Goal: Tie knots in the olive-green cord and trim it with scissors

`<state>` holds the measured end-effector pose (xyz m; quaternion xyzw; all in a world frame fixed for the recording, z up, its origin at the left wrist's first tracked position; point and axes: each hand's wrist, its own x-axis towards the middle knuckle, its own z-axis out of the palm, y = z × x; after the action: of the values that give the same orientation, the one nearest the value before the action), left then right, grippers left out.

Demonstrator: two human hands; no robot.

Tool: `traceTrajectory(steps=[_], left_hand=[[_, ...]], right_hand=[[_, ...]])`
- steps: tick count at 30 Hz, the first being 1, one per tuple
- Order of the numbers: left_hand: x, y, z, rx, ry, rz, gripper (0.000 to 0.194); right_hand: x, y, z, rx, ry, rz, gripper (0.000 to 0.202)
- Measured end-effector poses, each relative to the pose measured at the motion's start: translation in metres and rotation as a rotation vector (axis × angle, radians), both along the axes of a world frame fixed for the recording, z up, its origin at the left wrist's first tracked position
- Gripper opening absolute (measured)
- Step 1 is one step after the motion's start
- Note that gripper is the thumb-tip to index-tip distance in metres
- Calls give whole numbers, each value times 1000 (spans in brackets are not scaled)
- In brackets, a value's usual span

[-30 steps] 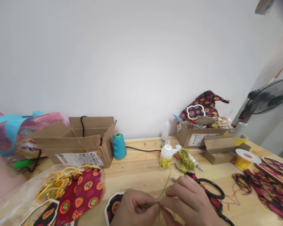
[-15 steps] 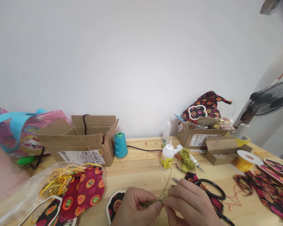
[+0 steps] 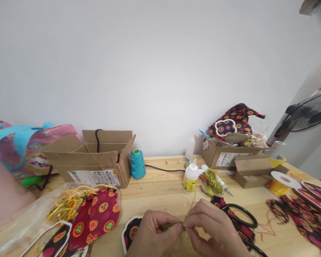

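Observation:
At the lower middle, my left hand (image 3: pixel 159 233) pinches a green cord (image 3: pixel 171 225) between thumb and forefinger. My right hand (image 3: pixel 212 228) touches its fingertips to the same cord just right of the left thumb, closed on it. A loose strand of the cord runs up toward the white glue bottle (image 3: pixel 190 177). Beside my left hand lies a black patterned piece with a white scalloped edge (image 3: pixel 131 232), partly covered by the hand. Black-handled scissors (image 3: pixel 243 216) rest to the right, on dark patterned cloth.
Behind stand an open cardboard box (image 3: pixel 89 165), a teal thread cone (image 3: pixel 137 164), a green yarn bundle (image 3: pixel 212 181) and a filled box (image 3: pixel 222 155). Red patterned cloth (image 3: pixel 97 214) lies left. A yellow cord spool (image 3: pixel 279 185) and more cloth (image 3: pixel 302 217) are at right.
The fingers of my right hand have moved slightly left and down, closer to the left thumb at the cord. The view has shifted a little.

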<state>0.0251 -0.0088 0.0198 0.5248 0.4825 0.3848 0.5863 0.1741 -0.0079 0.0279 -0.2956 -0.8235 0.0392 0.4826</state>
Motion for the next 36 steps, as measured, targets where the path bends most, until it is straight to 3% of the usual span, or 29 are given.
traceTrajectory(steps=[8,16,26,28,32,36], left_hand=[[-2,-2,-9,-72,-93,86,22],[-1,-1,4,-77,-65,-2,23],[-4,-2,6,-138,-94,-12,22],[-4,-2,10,-153,-119,-31,22],[-6,-5,16,-231,-177,-14,23],[-8,-6,16,-195,-148,-48,34]], right_hand=[[2,2,-6,-186,30,-3,16],[1,3,-7,-158,42,-5,16],[-1,1,-1,-119,70,25,16],[2,1,0,-189,81,33,15],[12,3,2,-524,194,-6,15],[15,3,2,-690,197,132,21]])
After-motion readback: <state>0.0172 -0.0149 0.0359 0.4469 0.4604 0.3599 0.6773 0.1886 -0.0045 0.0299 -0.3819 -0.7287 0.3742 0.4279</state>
